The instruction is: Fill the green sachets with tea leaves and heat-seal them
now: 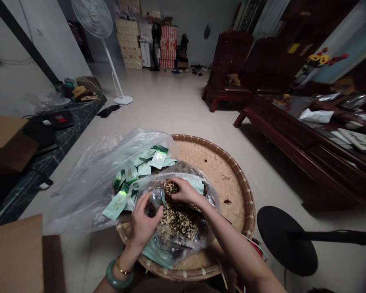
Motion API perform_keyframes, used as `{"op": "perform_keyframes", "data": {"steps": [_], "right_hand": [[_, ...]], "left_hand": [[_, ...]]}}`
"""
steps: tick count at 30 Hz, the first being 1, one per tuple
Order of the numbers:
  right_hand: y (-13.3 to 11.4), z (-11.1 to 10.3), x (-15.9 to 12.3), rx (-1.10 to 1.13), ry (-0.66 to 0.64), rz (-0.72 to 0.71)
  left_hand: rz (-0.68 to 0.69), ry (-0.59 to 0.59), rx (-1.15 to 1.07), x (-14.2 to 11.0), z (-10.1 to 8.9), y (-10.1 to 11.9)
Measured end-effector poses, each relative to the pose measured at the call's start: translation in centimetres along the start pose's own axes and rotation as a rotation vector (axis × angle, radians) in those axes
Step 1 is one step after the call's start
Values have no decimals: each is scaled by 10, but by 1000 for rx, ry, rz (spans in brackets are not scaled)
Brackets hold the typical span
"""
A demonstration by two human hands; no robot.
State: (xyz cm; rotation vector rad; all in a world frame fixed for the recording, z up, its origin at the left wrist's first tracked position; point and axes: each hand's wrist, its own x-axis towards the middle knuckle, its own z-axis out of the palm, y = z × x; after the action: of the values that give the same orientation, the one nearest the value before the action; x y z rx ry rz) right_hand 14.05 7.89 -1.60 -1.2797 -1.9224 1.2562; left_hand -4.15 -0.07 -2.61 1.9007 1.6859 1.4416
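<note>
Silvery foil sachet (pixel 157 198), lying left of the right hand (pixel 184 191)

Left hand (pixel 144 221): gripping the sachet between thumb and fingers; long axis foreshortening, direction uncertain.
Right hand: curling its fingers at dried flake mix (pixel 179 221), just beside the sachet; whether it is gripping any, cannot tell.
Clear plastic bag (pixel 201 241): surrounding the mix, its loose film crowding both hands.
Green sachets (pixel 144 168): lying heaped beyond, leftward.
Round bamboo tray (pixel 224 169): supporting the bag.

Both hands (pixel 144 221) (pixel 184 191) bend inward on converging forearms (pixel 232 242).
</note>
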Motion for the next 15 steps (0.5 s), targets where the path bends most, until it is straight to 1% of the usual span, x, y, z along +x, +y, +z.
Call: {"op": "perform_keyframes", "data": {"steps": [3,4,8,9,12,15], "right_hand": [[4,5,-3,196,51,55],[4,8,-4,294,58,92],[3,18,-9,817,25,286],[2,20,-9,914,11,319],[-3,24,-12,1025,6,345],[-6,30,-14,1139,51,367]], "left_hand": [[-24,-6,-8,1,0,0],[-35,-4,-12,1,0,0],[-49,-4,-22,0,0,0],[-48,-8,-24,1,0,0],[-44,-21,-32,1,0,1],[-37,-15,-29,1,0,1]]}}
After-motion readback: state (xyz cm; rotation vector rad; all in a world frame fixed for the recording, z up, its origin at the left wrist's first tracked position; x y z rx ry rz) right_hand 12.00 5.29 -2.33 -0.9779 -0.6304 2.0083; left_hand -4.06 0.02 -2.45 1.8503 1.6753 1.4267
